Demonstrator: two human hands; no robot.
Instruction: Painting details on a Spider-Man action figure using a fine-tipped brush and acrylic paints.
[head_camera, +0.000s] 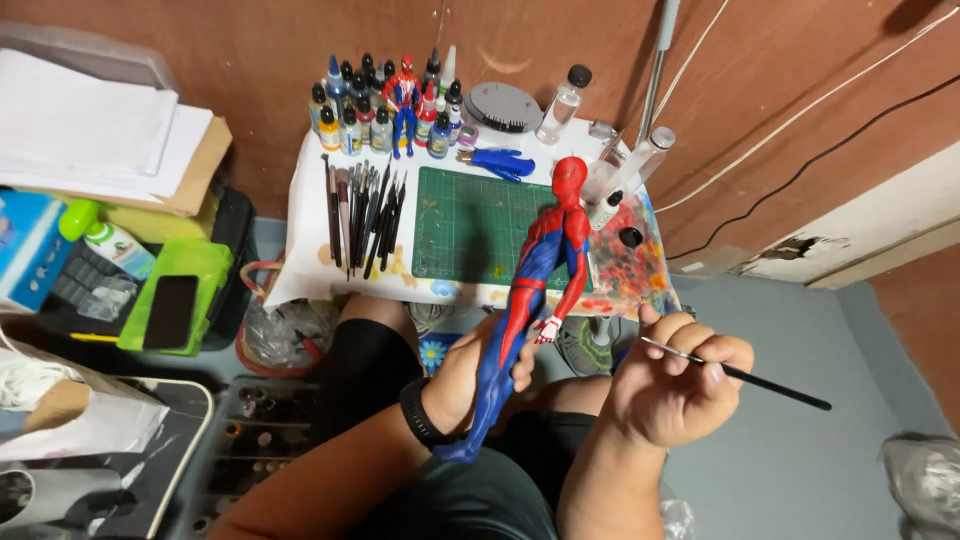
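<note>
You're gripping the red-blue figure (530, 300) by its legs w/ left hand (470, 375), tilting it toward the brush (735, 372) pinched in right hand (670, 385).

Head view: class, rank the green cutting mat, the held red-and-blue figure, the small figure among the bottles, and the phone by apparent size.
1. Green cutting mat
2. Held figure, enlarged by nearness
3. Phone
4. Small figure

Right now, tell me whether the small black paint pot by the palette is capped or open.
Cannot tell. The small black pot beside the paint-stained palette shows only a dark round top, either cap or opening.
</note>
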